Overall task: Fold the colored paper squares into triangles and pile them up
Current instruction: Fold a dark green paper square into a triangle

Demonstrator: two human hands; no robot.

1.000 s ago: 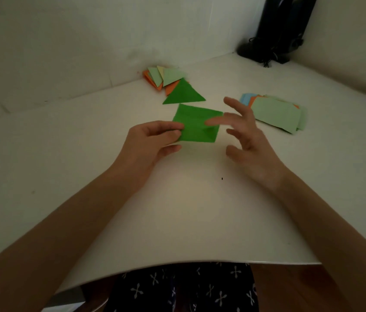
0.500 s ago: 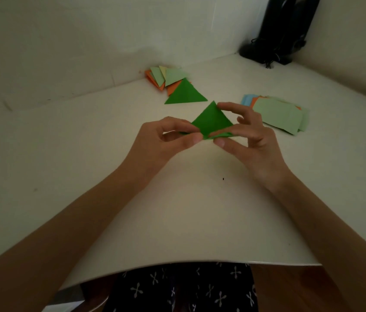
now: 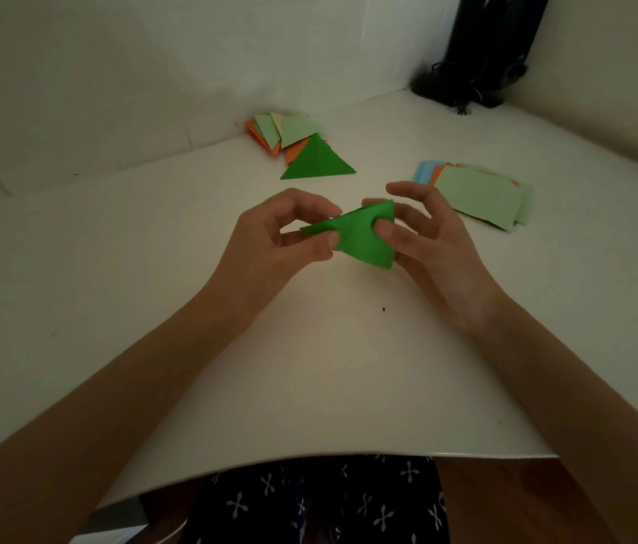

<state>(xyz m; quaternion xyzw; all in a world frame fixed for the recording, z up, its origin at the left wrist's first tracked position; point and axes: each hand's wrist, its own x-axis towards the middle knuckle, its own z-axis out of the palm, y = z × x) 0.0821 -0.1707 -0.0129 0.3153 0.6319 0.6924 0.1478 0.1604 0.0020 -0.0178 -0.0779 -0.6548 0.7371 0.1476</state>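
Note:
A dark green paper (image 3: 360,237), folded into a triangle, is held just above the white table between both hands. My left hand (image 3: 282,237) pinches its left corner between thumb and fingers. My right hand (image 3: 423,233) pinches its right edge, thumb on top. A finished dark green triangle (image 3: 319,161) lies flat further back. Behind it sits the pile of folded triangles (image 3: 282,131) in orange, light green and yellow. At the right lies the stack of unfolded paper squares (image 3: 478,196), light green on top, blue and orange beneath.
The white table (image 3: 152,268) meets walls at the back and right. A black stand with cables (image 3: 478,64) fills the far right corner. The table's front edge curves close to my lap.
The flat green square was lifted and folded in half into a triangle. Both hands went from resting on it to pinching its ends, and the triangle has tilted toward the right.

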